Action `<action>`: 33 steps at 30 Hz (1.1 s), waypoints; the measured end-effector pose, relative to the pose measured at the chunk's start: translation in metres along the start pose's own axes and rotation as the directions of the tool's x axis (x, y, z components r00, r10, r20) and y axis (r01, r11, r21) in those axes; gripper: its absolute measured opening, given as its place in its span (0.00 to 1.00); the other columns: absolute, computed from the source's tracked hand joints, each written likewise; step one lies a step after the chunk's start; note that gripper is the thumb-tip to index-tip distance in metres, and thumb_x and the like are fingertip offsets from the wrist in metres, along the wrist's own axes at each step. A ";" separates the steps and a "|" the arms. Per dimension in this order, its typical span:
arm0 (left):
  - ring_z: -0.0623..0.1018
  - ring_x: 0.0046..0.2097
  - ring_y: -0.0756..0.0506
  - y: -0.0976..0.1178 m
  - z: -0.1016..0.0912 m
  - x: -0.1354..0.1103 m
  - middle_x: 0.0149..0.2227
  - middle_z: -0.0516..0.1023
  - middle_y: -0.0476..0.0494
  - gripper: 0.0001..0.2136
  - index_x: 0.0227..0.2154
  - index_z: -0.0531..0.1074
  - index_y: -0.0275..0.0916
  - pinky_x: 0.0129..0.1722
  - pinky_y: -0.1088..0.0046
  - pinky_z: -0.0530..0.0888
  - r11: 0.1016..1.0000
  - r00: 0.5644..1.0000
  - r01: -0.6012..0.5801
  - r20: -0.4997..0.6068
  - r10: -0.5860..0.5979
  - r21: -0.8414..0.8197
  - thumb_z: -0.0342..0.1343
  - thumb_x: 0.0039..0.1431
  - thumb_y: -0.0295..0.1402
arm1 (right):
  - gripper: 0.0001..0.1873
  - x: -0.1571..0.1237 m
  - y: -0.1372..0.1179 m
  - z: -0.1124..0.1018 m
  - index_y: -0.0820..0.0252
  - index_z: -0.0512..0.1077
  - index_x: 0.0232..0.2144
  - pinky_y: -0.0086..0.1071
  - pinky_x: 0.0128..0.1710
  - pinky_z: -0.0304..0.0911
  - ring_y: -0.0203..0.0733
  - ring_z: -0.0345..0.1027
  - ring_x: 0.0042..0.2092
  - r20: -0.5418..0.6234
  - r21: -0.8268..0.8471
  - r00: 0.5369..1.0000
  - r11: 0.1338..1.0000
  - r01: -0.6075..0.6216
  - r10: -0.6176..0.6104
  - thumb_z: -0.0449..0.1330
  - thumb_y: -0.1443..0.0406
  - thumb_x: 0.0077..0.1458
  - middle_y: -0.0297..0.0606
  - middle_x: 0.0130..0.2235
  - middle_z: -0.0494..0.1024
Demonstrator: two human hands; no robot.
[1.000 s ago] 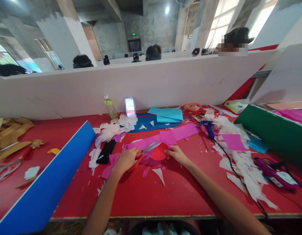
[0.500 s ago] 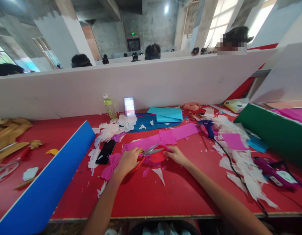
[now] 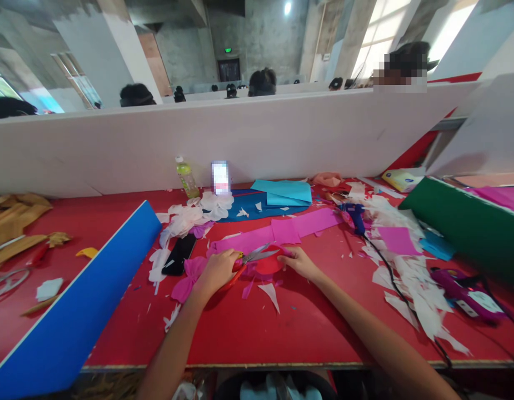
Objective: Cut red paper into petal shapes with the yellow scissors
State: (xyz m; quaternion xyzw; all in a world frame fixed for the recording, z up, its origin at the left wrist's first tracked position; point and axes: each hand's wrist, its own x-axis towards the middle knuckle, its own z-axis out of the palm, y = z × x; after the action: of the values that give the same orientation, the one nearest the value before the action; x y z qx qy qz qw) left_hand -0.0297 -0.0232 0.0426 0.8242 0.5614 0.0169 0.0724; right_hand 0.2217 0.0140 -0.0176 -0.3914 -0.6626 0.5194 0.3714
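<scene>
My left hand (image 3: pixel 217 271) is wrapped round the orange handles of a pair of scissors (image 3: pixel 254 257), blades slightly apart and pointing right over a round red paper piece (image 3: pixel 268 265). My right hand (image 3: pixel 300 262) pinches the right edge of that red piece, close to the blade tips. Both rest on the red table (image 3: pixel 248 328). A long magenta paper strip (image 3: pixel 277 232) lies just behind the hands. A pink paper bow (image 3: pixel 189 276) sits left of my left hand.
A black phone (image 3: pixel 180 254), white paper flowers (image 3: pixel 190 218), a green bottle (image 3: pixel 187 178) and blue sheets (image 3: pixel 282 194) lie behind. A blue glue gun (image 3: pixel 355 216) with cord and white scraps fill the right. Blue board (image 3: pixel 73 311) left, green board (image 3: pixel 465 228) right. People sit beyond the white partition (image 3: pixel 240 139).
The scissors have swung from pointing up-right to lying nearly level over the red piece, and the blades have parted slightly. My right hand has barely shifted. The camera tilted a little.
</scene>
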 end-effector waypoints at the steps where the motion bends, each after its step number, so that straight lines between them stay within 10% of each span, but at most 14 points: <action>1: 0.72 0.49 0.45 0.000 0.000 0.000 0.48 0.71 0.42 0.16 0.49 0.65 0.41 0.46 0.72 0.67 1.000 1.000 -0.001 -0.001 0.001 -0.004 0.46 0.56 0.28 | 0.12 0.000 -0.001 0.000 0.64 0.68 0.22 0.26 0.23 0.58 0.33 0.63 0.22 -0.002 0.002 1.000 1.000 0.000 0.000 0.56 0.60 0.48 0.32 0.19 0.68; 33: 0.71 0.49 0.44 0.002 -0.002 -0.001 0.50 0.69 0.40 0.18 0.51 0.63 0.39 0.48 0.70 0.66 0.998 0.999 -0.040 -0.007 0.040 -0.041 0.46 0.55 0.28 | 0.13 -0.003 0.001 0.010 0.63 0.67 0.20 0.27 0.24 0.57 0.34 0.63 0.22 0.000 0.028 1.000 1.000 -0.011 0.011 0.56 0.60 0.49 0.32 0.18 0.69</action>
State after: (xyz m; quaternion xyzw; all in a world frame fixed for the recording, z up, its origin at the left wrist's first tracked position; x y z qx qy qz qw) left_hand -0.0286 -0.0244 0.0444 0.8335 0.5447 0.0323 0.0874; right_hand 0.2140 0.0074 -0.0205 -0.3900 -0.6530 0.5306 0.3740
